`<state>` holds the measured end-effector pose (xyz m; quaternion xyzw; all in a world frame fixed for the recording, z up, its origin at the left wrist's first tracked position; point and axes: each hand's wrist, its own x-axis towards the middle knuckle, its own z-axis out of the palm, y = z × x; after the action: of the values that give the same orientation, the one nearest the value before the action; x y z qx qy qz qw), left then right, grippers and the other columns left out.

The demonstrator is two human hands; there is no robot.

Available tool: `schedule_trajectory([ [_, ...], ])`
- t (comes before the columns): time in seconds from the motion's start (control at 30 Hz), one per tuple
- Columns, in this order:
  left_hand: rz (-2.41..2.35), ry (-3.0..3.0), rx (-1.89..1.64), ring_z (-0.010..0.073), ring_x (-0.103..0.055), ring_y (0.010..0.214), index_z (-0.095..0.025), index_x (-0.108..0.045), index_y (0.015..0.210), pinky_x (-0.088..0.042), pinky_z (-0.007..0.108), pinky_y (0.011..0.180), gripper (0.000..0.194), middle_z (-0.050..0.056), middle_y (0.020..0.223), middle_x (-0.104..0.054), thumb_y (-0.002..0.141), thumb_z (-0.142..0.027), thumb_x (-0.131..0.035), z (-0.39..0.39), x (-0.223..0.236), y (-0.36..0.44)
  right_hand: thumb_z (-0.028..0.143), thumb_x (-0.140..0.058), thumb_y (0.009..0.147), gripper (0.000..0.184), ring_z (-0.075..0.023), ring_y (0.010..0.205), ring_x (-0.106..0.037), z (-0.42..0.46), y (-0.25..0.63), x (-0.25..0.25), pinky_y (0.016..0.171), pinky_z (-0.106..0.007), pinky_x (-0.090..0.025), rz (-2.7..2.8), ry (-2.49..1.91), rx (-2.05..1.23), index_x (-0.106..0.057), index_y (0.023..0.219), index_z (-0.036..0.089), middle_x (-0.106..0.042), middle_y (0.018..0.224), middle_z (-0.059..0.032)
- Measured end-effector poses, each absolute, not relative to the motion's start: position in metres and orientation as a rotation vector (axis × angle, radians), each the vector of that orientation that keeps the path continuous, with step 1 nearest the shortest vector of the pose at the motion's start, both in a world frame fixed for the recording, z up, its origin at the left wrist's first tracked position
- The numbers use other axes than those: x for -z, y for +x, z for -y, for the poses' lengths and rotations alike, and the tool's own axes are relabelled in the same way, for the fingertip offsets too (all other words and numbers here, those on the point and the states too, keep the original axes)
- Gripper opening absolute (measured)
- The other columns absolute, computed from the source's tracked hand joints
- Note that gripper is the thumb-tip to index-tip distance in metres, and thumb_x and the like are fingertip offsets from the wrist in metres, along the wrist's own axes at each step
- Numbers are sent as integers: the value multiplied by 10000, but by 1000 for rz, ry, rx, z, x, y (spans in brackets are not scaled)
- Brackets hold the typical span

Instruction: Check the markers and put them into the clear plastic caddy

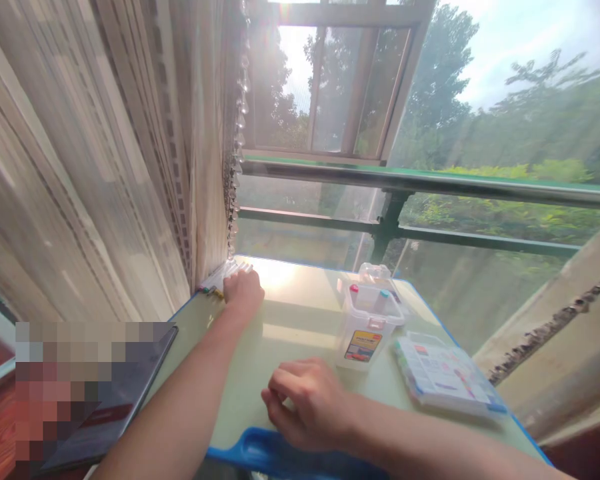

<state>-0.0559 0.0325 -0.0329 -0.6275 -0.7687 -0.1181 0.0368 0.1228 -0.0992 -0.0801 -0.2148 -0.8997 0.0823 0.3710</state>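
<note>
Table [295, 340] sunlit, blue-edged, railing [480, 187] beyond, curtain [130, 147] left! Far left, your white markers [226, 273] lie slanting near-left to far-right, coloured ends near-left. Your left hand [244, 290] is right there; whether its fingers hold any, can't tell. Your right hand [307, 403] curls narrow, near side. Right: one clear tub [365, 328], two coloured tips inside, one flat case [447, 373].

Lighting: bright daylight, entering through the window [336, 93]; flare whitens its upper left. Tabletop [300, 287]: strong glare at the far end, soft shadow bands nearer. Definition: hazy, soft; wide-angle stretch slants the curtain [105, 167]; pixelated patch, lower left.
</note>
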Motion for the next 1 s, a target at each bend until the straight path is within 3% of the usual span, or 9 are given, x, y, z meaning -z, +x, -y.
schedule_trajectory([
  [0.43, 2432, -1843, 248, 370, -661, 1211, -120, -707, 1237, -491, 482, 1001, 422, 252, 1241, -705, 899, -142, -457, -41, 40, -68, 212, -524, 942, 277, -106, 540, -375, 92, 128, 72, 546, -271, -254, 2293, -653, -408, -435, 680, 216, -524, 612, 33],
  [0.7, 2373, -1981, 260, 352, -722, 1127, -130, -741, 1139, -510, 450, 996, 309, 228, 1169, -754, 902, -144, -542, -37, 35, -55, 198, -531, 927, 286, -103, 529, -348, 93, 129, 69, 530, -270, -256, 2311, -632, -427, -428, 661, 216, -492, 599, 39],
  [0.83, 2356, -2033, 323, 360, -715, 1128, -137, -745, 1089, -517, 459, 987, 294, 219, 1153, -743, 900, -101, -523, -33, 31, -51, 200, -531, 926, 284, -102, 531, -350, 92, 130, 69, 528, -260, -274, 2326, -591, -451, -425, 663, 218, -487, 605, 38],
  [1.0, 2314, -2102, 538, 333, -687, 1155, -145, -713, 1179, -517, 435, 985, 359, 203, 1222, -696, 936, -95, -454, -32, 30, -47, 197, -527, 924, 267, -99, 546, -361, 92, 131, 69, 535, -257, -280, 2321, -602, -502, -425, 678, 215, -482, 625, 36],
])
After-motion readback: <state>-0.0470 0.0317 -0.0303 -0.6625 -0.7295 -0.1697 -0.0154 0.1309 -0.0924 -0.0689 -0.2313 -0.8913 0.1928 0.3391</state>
